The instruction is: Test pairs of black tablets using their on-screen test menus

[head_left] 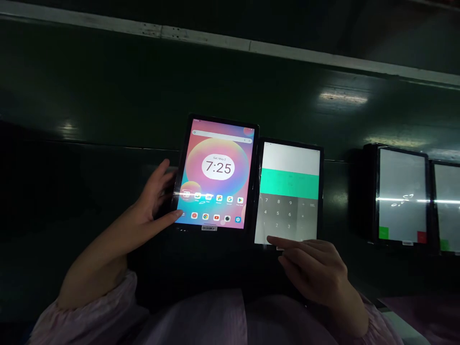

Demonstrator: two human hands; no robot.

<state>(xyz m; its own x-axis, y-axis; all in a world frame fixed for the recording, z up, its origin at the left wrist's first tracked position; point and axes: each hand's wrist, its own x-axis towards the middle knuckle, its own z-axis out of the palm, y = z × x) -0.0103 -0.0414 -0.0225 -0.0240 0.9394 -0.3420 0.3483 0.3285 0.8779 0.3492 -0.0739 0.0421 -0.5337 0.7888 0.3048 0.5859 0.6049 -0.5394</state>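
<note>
A tablet (pixel 221 184) with a colourful home screen showing 7:25 lies in the middle of the head view. My left hand (pixel 153 203) grips its lower left edge, the thumb over the screen's corner and the fingers along the side, partly behind it. Just right of it, a second tablet (pixel 289 184) shows a calculator with a green band and a number pad. Over that keypad's bottom row, my right hand (pixel 316 268) stretches out its index finger, the tip at the screen. Its other fingers are loosely curled and hold nothing.
Farther right stands another tablet (pixel 402 191) with a pale screen and green and red corner squares. Beside it, one more tablet (pixel 447 206) is cut off by the frame's edge. A light metal strip (pixel 215 40) crosses the dark green work surface (pixel 143 91) at the back.
</note>
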